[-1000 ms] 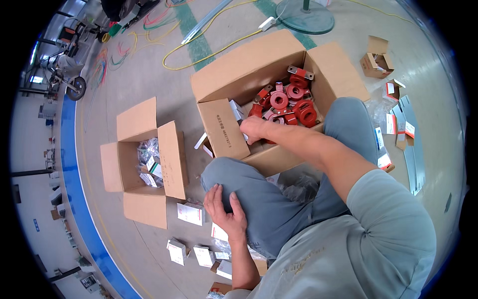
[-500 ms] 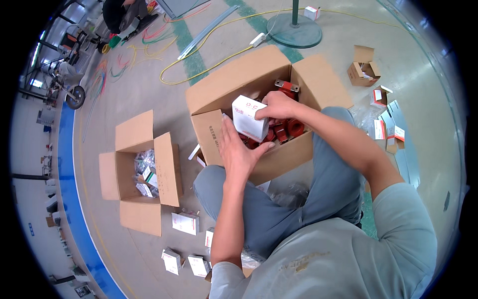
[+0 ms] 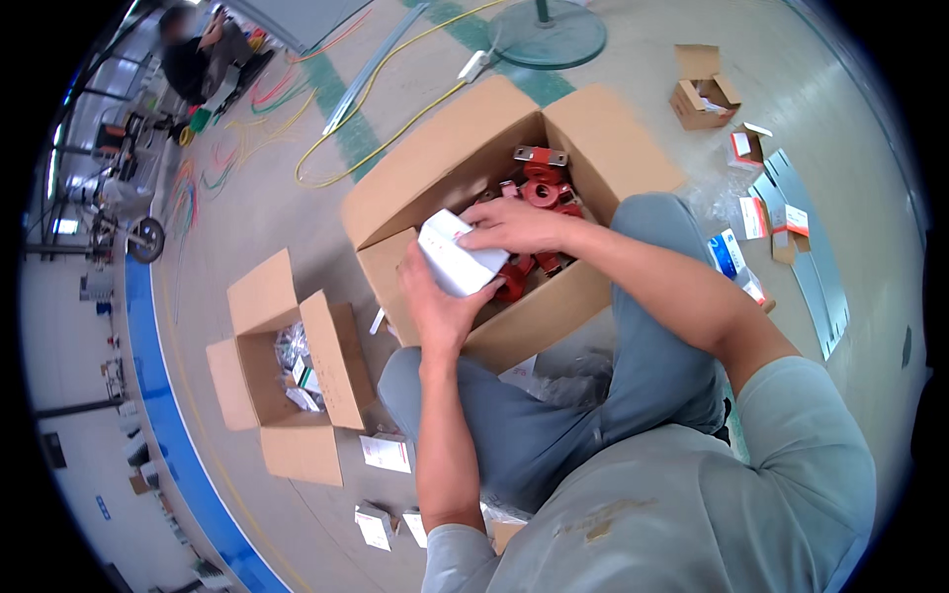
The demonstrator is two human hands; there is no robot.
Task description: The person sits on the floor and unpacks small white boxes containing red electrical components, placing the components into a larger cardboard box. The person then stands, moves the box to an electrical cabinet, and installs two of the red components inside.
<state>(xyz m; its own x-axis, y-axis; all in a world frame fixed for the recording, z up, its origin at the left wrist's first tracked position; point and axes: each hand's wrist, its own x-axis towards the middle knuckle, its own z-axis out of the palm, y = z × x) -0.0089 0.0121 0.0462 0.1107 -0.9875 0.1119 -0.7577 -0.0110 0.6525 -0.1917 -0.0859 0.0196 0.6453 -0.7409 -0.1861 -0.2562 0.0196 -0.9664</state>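
A small white cardboard box [image 3: 457,255] is tilted between my two hands, over the near left part of a large open carton [image 3: 474,119]. My left hand [image 3: 435,304] is closed around its left and near sides, thumb along the near edge. Gripping it from the far right is my right hand [image 3: 516,225], fingers bent on the box's upper edge; the fingertips are partly hidden. Below, several red ring-shaped parts [image 3: 541,193] with metal plates lie in the carton, partly covered by my hands and the box.
At left stands another open carton [image 3: 265,381] holding plastic wrap and small boxes. White boxes [image 3: 386,453] lie near it. On the right are small opened boxes [image 3: 704,104] and metal strips [image 3: 806,257]. A yellow cable [image 3: 395,138] crosses the floor; a person [image 3: 203,59] sits far left.
The white box has moved left and toward me and now tilts over, both hands moving with it. My right hand has shifted to its far right edge. The whole view has turned slightly.
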